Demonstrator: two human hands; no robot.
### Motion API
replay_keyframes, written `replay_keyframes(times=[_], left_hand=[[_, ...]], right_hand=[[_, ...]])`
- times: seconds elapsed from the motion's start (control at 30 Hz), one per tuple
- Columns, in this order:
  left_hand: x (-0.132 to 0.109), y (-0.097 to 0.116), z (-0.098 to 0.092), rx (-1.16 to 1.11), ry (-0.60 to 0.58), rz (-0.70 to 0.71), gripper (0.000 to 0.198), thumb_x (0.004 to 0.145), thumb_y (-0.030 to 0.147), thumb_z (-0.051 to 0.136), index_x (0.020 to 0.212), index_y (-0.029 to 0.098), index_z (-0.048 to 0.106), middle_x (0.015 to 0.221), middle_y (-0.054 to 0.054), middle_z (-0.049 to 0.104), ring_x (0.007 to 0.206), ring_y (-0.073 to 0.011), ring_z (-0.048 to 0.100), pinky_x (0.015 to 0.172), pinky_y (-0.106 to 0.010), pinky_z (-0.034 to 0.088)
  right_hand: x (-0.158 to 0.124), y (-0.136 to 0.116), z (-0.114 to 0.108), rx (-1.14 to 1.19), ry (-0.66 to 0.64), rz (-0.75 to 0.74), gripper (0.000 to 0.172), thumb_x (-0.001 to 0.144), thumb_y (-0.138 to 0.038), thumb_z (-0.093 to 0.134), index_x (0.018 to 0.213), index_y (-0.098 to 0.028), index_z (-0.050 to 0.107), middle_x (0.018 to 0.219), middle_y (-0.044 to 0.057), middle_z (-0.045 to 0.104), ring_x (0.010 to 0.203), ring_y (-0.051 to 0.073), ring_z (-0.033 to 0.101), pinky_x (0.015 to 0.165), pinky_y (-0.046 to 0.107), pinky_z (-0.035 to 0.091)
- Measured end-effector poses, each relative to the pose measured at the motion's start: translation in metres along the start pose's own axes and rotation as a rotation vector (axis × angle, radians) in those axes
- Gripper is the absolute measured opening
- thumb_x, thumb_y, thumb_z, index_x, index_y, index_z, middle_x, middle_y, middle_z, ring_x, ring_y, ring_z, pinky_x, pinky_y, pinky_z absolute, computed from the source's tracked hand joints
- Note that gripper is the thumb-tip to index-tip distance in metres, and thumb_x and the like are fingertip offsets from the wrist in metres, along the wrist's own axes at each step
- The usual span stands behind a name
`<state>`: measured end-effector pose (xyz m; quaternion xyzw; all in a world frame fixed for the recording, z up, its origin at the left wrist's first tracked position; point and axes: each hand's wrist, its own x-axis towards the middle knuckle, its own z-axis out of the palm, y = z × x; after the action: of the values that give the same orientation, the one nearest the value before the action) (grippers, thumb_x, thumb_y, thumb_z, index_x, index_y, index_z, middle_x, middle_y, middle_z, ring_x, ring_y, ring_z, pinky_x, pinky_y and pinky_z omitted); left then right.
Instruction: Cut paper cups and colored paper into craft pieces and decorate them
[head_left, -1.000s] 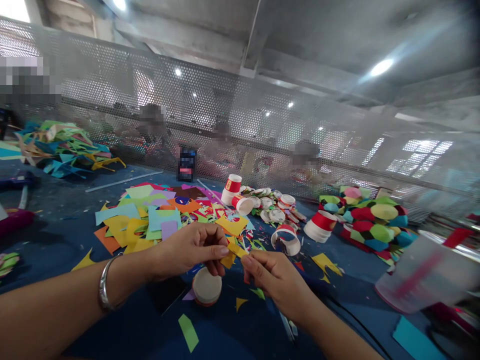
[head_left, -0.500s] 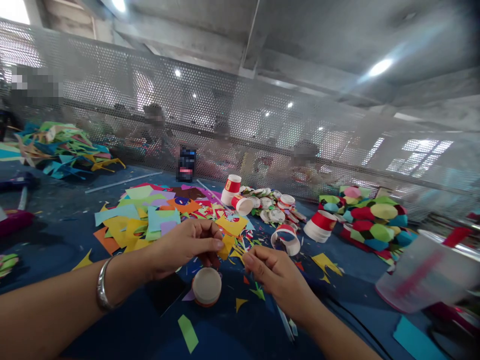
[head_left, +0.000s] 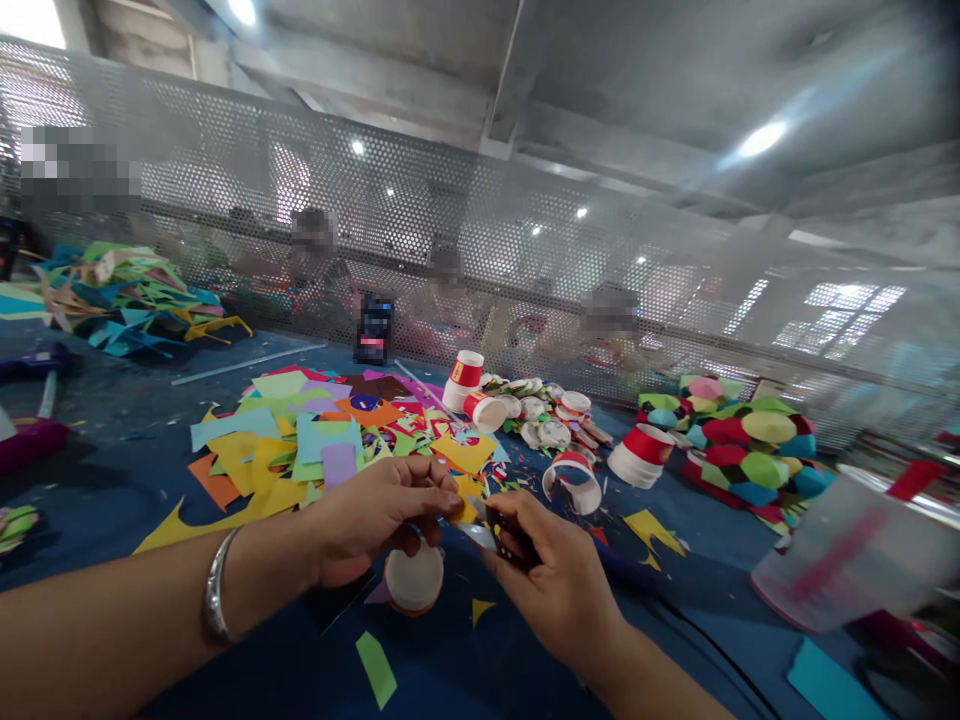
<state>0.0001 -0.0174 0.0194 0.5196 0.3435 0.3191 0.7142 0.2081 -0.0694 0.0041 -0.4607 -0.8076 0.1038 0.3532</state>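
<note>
A small yellow piece of paper (head_left: pixel 466 512) is pinched between the thumb and fingers of my left hand (head_left: pixel 386 510), which wears a silver bracelet at the wrist. My right hand (head_left: pixel 544 560) is closed round dark-handled scissors (head_left: pixel 480 534), whose pale blades point left, parted beside the yellow paper. Part of the scissors is hidden by my fingers. Just below my left fingertips stands a white paper cup (head_left: pixel 415 577), its pale round face up. Cut scraps lie around it, among them a green strip (head_left: pixel 376 668) and a yellow triangle (head_left: pixel 481 610).
Coloured paper pieces (head_left: pixel 247 430) spread behind my hands. Red-and-white paper cups (head_left: pixel 641 455) and a heap of small discs (head_left: pixel 532 410) lie beyond. Patchwork paper balls (head_left: pixel 750 440) and a translucent cup (head_left: pixel 840 560) are at right. A phone (head_left: pixel 374 328) leans against a perforated screen (head_left: pixel 480 230).
Scissors now show in my right hand, with their blades at the yellow paper. My left hand still pinches the paper and has shifted slightly right. A long yellow scrap now shows behind my left wrist.
</note>
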Motion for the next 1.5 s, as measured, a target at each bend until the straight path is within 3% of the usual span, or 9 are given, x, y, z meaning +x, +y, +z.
replay_keyframes(times=[0.3,0.5,0.63,0.83,1.03,1.27,1.4,1.5], left_hand=[[-0.0004,-0.0064,0.0067,-0.100,-0.035,-0.022,0.028,0.069,0.030,0.081,0.080,0.017,0.059,0.065,0.004,0.065,0.053,-0.0077,0.057,0.055,-0.021,0.040],[0.0018,-0.0087,0.0042,-0.119,-0.066,-0.082,0.021,0.069,0.025,0.081,0.081,0.016,0.066,0.075,0.000,0.069,0.062,-0.0088,0.061,0.059,-0.020,0.040],[0.0028,-0.0104,0.0050,-0.119,-0.049,-0.075,0.018,0.068,0.024,0.080,0.077,0.016,0.067,0.070,0.000,0.067,0.063,-0.0107,0.062,0.055,-0.021,0.037],[0.0008,-0.0081,0.0069,-0.132,-0.077,0.001,0.019,0.068,0.021,0.079,0.077,0.016,0.063,0.071,0.002,0.066,0.061,-0.0086,0.061,0.059,-0.021,0.039],[-0.0010,-0.0041,0.0082,-0.080,-0.135,0.005,0.023,0.070,0.024,0.077,0.079,0.017,0.058,0.071,0.001,0.067,0.059,-0.0095,0.061,0.051,-0.021,0.035],[0.0023,-0.0067,0.0049,0.015,-0.090,0.103,0.029,0.069,0.031,0.080,0.078,0.016,0.056,0.066,0.004,0.061,0.059,-0.0082,0.057,0.050,-0.020,0.033],[-0.0006,-0.0028,0.0024,0.027,-0.129,0.067,0.034,0.070,0.036,0.082,0.082,0.017,0.056,0.071,0.003,0.062,0.064,-0.0107,0.060,0.049,-0.020,0.036],[-0.0014,-0.0005,0.0015,0.026,-0.094,0.067,0.034,0.069,0.037,0.082,0.083,0.016,0.058,0.074,0.001,0.064,0.066,-0.0108,0.059,0.052,-0.020,0.042]], right_hand=[[0.0003,0.0006,-0.0002,-0.010,0.058,-0.123,0.033,0.078,-0.009,0.058,0.107,-0.024,0.060,0.089,0.003,0.069,0.074,0.019,0.063,0.066,0.028,0.046],[0.0025,-0.0050,0.0003,0.153,0.027,-0.002,0.015,0.083,-0.017,0.060,0.096,-0.021,0.064,0.072,-0.001,0.061,0.059,0.014,0.050,0.054,0.025,0.040],[0.0019,-0.0037,0.0017,0.221,-0.003,0.045,0.016,0.081,-0.015,0.061,0.095,-0.021,0.064,0.069,-0.003,0.055,0.057,0.012,0.043,0.052,0.024,0.036],[0.0026,-0.0037,0.0015,0.250,0.003,0.047,0.017,0.081,-0.013,0.062,0.096,-0.022,0.066,0.073,-0.002,0.057,0.059,0.012,0.044,0.054,0.025,0.036],[0.0047,-0.0070,0.0014,0.330,-0.029,0.092,0.007,0.090,-0.025,0.060,0.093,-0.020,0.064,0.073,-0.002,0.055,0.062,0.013,0.043,0.055,0.025,0.036],[0.0034,-0.0052,0.0024,0.340,-0.046,0.088,0.008,0.090,-0.025,0.059,0.094,-0.020,0.063,0.074,-0.002,0.054,0.062,0.013,0.042,0.056,0.025,0.035],[0.0037,-0.0026,0.0025,0.304,-0.041,0.078,0.008,0.089,-0.024,0.059,0.094,-0.021,0.063,0.073,-0.002,0.053,0.062,0.013,0.041,0.056,0.026,0.034],[0.0031,-0.0018,0.0026,0.312,-0.043,0.088,0.008,0.089,-0.025,0.060,0.095,-0.021,0.062,0.076,-0.001,0.054,0.064,0.014,0.044,0.057,0.026,0.036]])
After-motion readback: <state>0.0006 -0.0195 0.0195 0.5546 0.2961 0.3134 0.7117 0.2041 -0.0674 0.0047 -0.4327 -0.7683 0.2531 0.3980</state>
